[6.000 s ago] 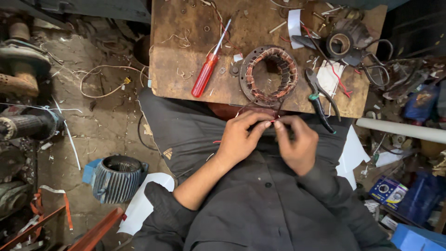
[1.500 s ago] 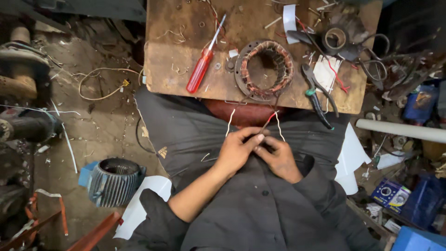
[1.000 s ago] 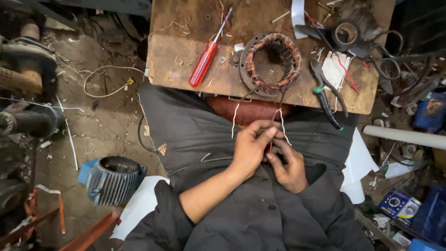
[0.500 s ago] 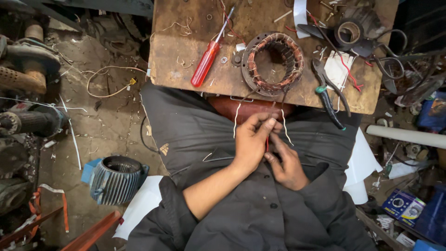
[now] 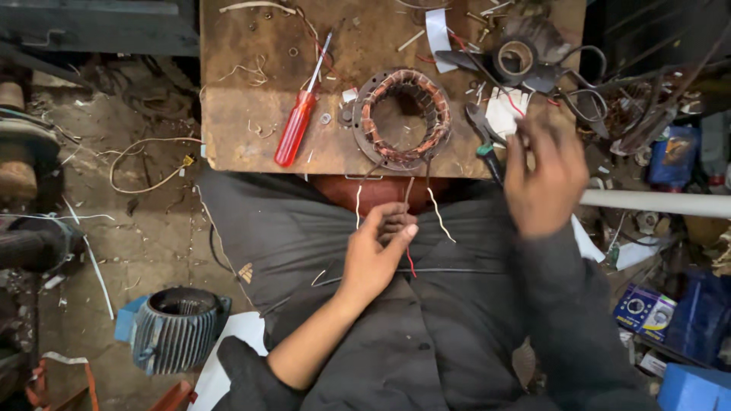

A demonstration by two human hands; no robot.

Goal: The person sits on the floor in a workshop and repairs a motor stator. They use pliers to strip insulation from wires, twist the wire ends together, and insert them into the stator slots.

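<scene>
Copper-wound stator ring [image 5: 404,118] lying flat near the front edge of the wooden desk [image 5: 251,129], windings reddish-brown inside a grey metal frame. Thin lead wires [image 5: 435,217] trailing from its near side, over the desk edge and down onto the dark-clothed lap: white-sleeved ones, a dark one, and a short red one.

Left hand [image 5: 375,255] low over the lap, just below the desk edge, fingers curled in and thumb pressed across them, pinching the gathered wires (exactly which strands sit in the pinch, hard to tell). Red wire hanging out just beneath that grip.

Right hand [image 5: 542,179] raised well apart from the left, up at the right end of the desk, blurred; fingers loosely spread and pointing toward the clutter there, seemingly holding nothing, though the blur leaves that unsure. Nearest to it: dark pliers with green-tipped handles [image 5: 483,137] just beside the fingertips, and a scrap of white paper [image 5: 505,113].

Red-handled screwdriver [image 5: 298,122] lying slantwise on the desk, left of the stator, well clear of both hands. Roll of dark tape [image 5: 516,57] and scissors [image 5: 572,84] at the far right corner, among loose wire ends.

Down on the dirty floor to the left, a ribbed grey motor housing [image 5: 177,327] on its end (open side up), with a loop of pale cord [image 5: 141,164] farther off.
</scene>
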